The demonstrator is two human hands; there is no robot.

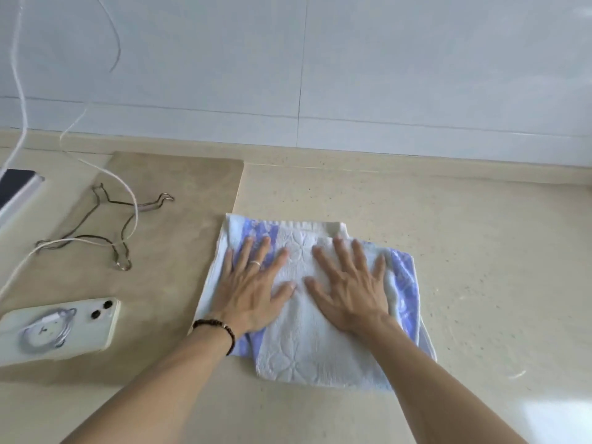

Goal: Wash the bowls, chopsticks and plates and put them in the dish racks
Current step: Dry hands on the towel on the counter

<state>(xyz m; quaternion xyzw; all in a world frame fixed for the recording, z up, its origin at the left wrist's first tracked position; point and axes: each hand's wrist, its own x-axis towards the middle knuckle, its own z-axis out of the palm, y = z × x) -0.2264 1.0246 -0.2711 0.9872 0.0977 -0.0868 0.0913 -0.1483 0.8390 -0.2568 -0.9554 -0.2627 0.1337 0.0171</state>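
While your left hand [253,290] and right hand [349,290] lie flat, fingers spread, pressing the folded towel [307,347], no bowls, chopsticks, plates or racks are in view. That soft, embossed white-and-blue terry could slide on the smooth speckled countertop [464,251] if you push sideways, and your left forearm sits near the glossy phone [93,328]

Home kitchen: tiled wall [416,59], countertop [480,251].
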